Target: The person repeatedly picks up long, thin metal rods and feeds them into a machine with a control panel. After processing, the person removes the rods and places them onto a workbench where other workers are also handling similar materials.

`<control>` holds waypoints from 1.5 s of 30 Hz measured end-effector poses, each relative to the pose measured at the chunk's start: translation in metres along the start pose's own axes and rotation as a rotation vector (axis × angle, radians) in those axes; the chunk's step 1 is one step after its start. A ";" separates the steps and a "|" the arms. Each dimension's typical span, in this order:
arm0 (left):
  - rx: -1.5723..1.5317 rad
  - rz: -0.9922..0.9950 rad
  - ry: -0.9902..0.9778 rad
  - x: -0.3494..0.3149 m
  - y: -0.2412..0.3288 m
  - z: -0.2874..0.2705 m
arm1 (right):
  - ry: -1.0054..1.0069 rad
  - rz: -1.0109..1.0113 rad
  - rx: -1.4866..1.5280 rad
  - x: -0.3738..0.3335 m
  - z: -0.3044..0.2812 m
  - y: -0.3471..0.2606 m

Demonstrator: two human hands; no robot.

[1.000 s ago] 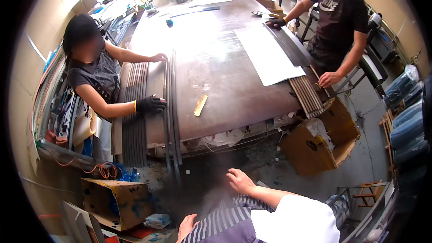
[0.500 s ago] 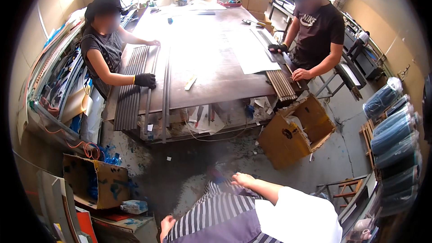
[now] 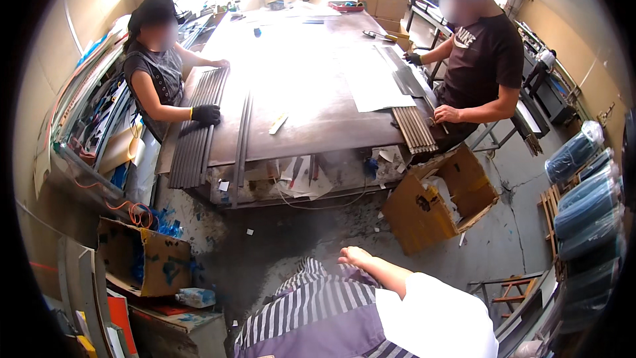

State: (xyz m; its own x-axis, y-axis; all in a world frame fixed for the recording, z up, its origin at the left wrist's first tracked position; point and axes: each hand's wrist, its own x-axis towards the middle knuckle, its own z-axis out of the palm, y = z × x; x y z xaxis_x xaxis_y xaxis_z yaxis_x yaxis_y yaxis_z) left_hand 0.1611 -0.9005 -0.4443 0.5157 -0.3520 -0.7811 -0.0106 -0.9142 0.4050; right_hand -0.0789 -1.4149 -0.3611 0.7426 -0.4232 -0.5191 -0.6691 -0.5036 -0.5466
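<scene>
My right hand (image 3: 356, 256) hangs in front of my striped apron (image 3: 311, 315), over the floor before the big table (image 3: 311, 116). Its fingers are loosely bent and a little apart, and nothing shows in them. No part of my left hand can be made out. At the table's left side, one person's gloved hand (image 3: 206, 115) rests on a row of dark slim strips (image 3: 195, 136). Across on the right, another person's bare hand (image 3: 448, 114) is beside a bundle of brownish strips (image 3: 413, 128); their gloved hand (image 3: 414, 59) is farther back.
An open cardboard box (image 3: 417, 215) stands on the floor by the table's right front corner. Another carton (image 3: 165, 265) is at the lower left, near a plastic bottle (image 3: 196, 298). Wrapped rolls (image 3: 586, 202) line the right side. Dark strips (image 3: 242, 142) overhang the table's front edge.
My left hand has dropped out of view; my right hand stays near the apron. The left person's strip has joined the row. The right person's gloved hand has drawn back from the sheet.
</scene>
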 end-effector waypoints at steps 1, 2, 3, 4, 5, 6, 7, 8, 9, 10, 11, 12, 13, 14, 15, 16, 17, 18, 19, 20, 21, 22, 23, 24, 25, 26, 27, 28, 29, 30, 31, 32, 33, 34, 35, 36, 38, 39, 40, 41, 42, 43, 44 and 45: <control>-0.012 0.018 0.008 0.001 0.006 0.004 | 0.026 0.016 0.047 -0.003 -0.006 0.008; -0.021 0.039 0.019 0.003 0.012 0.009 | 0.051 0.032 0.094 -0.005 -0.013 0.017; -0.039 0.066 0.033 0.006 0.019 0.014 | 0.064 0.061 0.098 -0.007 -0.021 0.028; -0.058 0.099 0.051 0.008 0.027 0.016 | 0.075 0.089 0.103 -0.008 -0.028 0.040; -0.081 0.150 0.072 0.014 0.038 0.018 | 0.092 0.120 0.109 -0.009 -0.037 0.057; -0.107 0.204 0.100 0.019 0.048 0.021 | 0.180 0.125 0.155 -0.005 -0.036 0.082; -0.131 0.255 0.126 0.028 0.059 0.021 | 0.267 0.179 0.254 -0.008 -0.040 0.104; -0.175 0.293 0.169 0.029 0.068 0.024 | 0.348 0.201 0.292 -0.005 -0.051 0.116; -0.217 0.182 0.158 0.011 0.118 0.018 | 0.436 0.240 0.326 -0.008 -0.063 0.131; -0.206 0.131 0.101 -0.040 0.208 -0.002 | 0.542 0.264 0.460 -0.008 -0.069 0.169; -0.182 0.136 0.105 -0.045 0.217 -0.002 | 0.628 0.255 0.590 0.004 -0.073 0.195; -0.156 0.131 0.124 -0.043 0.207 0.003 | 0.683 0.250 0.794 0.006 -0.091 0.185; -0.129 0.128 0.138 -0.039 0.197 0.008 | 0.735 0.251 0.998 0.000 -0.126 0.161; -0.094 0.117 0.110 -0.039 0.205 0.011 | 0.797 0.205 1.104 -0.005 -0.148 0.165; -0.058 0.103 0.084 -0.041 0.213 0.013 | 0.855 0.157 1.211 -0.010 -0.168 0.171; -0.025 0.087 0.060 -0.043 0.218 0.015 | 0.876 0.116 1.287 -0.015 -0.187 0.171; -0.051 0.103 0.056 -0.029 0.195 0.025 | 0.884 0.068 1.365 -0.018 -0.207 0.163; -0.082 0.112 0.060 -0.004 0.144 0.044 | 0.836 0.029 1.383 -0.022 -0.229 0.141; -0.109 0.133 0.053 0.012 0.120 0.056 | 0.809 -0.026 1.413 -0.023 -0.243 0.136; -0.096 0.065 0.055 0.008 0.121 0.061 | 0.756 -0.097 1.453 -0.024 -0.254 0.128; -0.119 0.046 0.045 0.006 0.122 0.065 | 0.699 -0.168 1.493 -0.022 -0.262 0.119; -0.140 0.024 0.038 0.004 0.119 0.068 | 0.643 -0.199 1.492 -0.017 -0.267 0.112; -0.163 0.001 0.032 0.001 0.116 0.072 | 0.585 -0.229 1.490 -0.009 -0.269 0.104; -0.152 0.010 0.043 -0.003 0.112 0.075 | 0.525 -0.260 1.488 -0.001 -0.271 0.095; -0.140 0.022 0.050 -0.008 0.116 0.077 | 0.476 -0.248 1.500 0.007 -0.272 0.086; -0.128 0.034 0.057 -0.013 0.119 0.077 | 0.415 -0.250 1.524 0.016 -0.271 0.080; -0.119 0.021 0.068 -0.018 0.124 0.079 | 0.354 -0.252 1.546 0.026 -0.268 0.077; -0.107 0.006 0.079 -0.034 0.146 0.076 | 0.336 -0.236 1.562 0.037 -0.264 0.072; -0.094 -0.010 0.094 -0.046 0.156 0.073 | 0.238 -0.219 1.570 0.045 -0.262 0.067; -0.143 -0.017 0.094 -0.044 0.147 0.078 | 0.141 -0.202 1.576 0.053 -0.260 0.064; -0.160 -0.025 0.092 -0.047 0.143 0.080 | 0.048 -0.187 1.581 0.059 -0.258 0.060; -0.155 -0.032 0.091 -0.048 0.142 0.083 | 0.115 -0.197 1.551 0.062 -0.251 0.056; -0.146 -0.036 0.087 -0.049 0.140 0.085 | 0.119 -0.153 1.589 0.066 -0.246 0.059; -0.139 -0.039 0.082 -0.052 0.142 0.087 | 0.121 -0.108 1.620 0.070 -0.245 0.060; -0.126 -0.038 0.075 -0.055 0.145 0.088 | 0.126 -0.062 1.652 0.074 -0.243 0.061; -0.109 -0.034 0.067 -0.057 0.149 0.089 | 0.212 0.014 1.632 0.076 -0.241 0.062; -0.053 -0.020 0.045 -0.064 0.165 0.083 | 0.195 -0.034 1.656 0.080 -0.236 0.065; -0.012 -0.004 0.033 -0.066 0.177 0.078 | 0.192 -0.058 1.670 0.081 -0.234 0.068; 0.016 0.011 0.028 -0.071 0.187 0.073 | 0.204 -0.062 1.690 0.078 -0.233 0.063; 0.040 0.032 0.036 -0.073 0.203 0.066 | 0.199 -0.078 1.695 0.075 -0.230 0.060; -0.030 0.052 0.056 -0.066 0.206 0.066 | 0.197 -0.093 1.700 0.070 -0.228 0.058; 0.025 0.091 0.053 -0.080 0.256 0.047 | 0.201 -0.109 1.704 0.065 -0.226 0.057; 0.019 0.144 0.073 -0.084 0.284 0.038 | 0.191 -0.088 1.678 0.054 -0.225 0.045; 0.063 0.219 0.077 -0.073 0.297 0.032 | 0.160 -0.123 1.644 0.044 -0.220 0.038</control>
State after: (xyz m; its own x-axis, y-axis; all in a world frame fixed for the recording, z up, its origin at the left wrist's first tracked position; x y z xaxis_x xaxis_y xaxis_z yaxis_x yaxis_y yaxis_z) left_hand 0.0931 -1.1528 -0.2820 0.5592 -0.5294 -0.6380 -0.1818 -0.8291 0.5286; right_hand -0.0644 -1.6184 -0.2600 0.7156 -0.5644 -0.4115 0.1530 0.7015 -0.6961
